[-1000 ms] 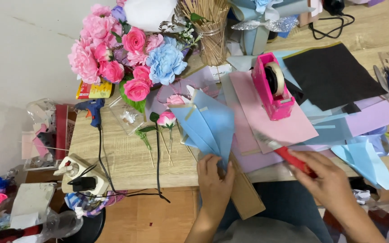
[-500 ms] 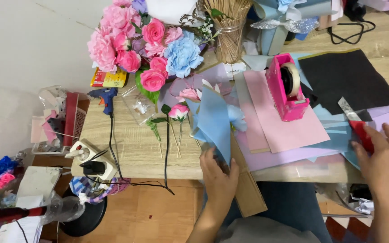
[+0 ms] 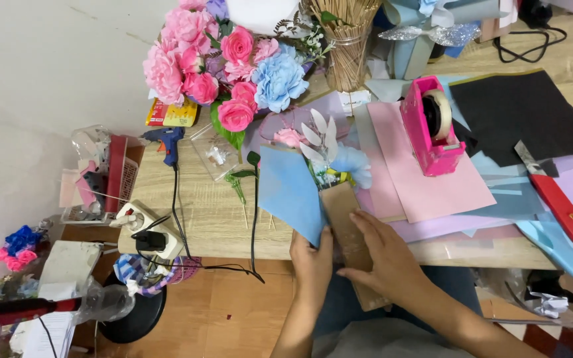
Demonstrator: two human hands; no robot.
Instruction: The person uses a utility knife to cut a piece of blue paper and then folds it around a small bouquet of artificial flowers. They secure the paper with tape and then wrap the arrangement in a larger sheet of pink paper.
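Note:
My left hand [image 3: 311,257] grips the lower end of a small bouquet wrapped in light blue paper [image 3: 291,191]. White leaf sprigs, a pale blue flower [image 3: 353,164] and a pink flower [image 3: 288,137] poke from its top. My right hand [image 3: 384,255] lies flat on the brown kraft paper [image 3: 344,222] wrapped around the bouquet's stem end. Both hands sit at the front edge of the wooden table [image 3: 200,212]. A red utility knife [image 3: 558,199] lies to the right, on the papers, away from both hands.
A pink tape dispenser [image 3: 430,126] stands on a pink sheet [image 3: 426,179]. Black paper [image 3: 525,109], a jar of wooden skewers [image 3: 348,46] and a big pink and blue paper flower bouquet [image 3: 223,66] lie behind. A blue glue gun [image 3: 166,139] and power strip [image 3: 144,229] sit left.
My right hand put the red utility knife down on the right and came back onto the brown paper. The bouquet now shows its flowers beside the blue wrap.

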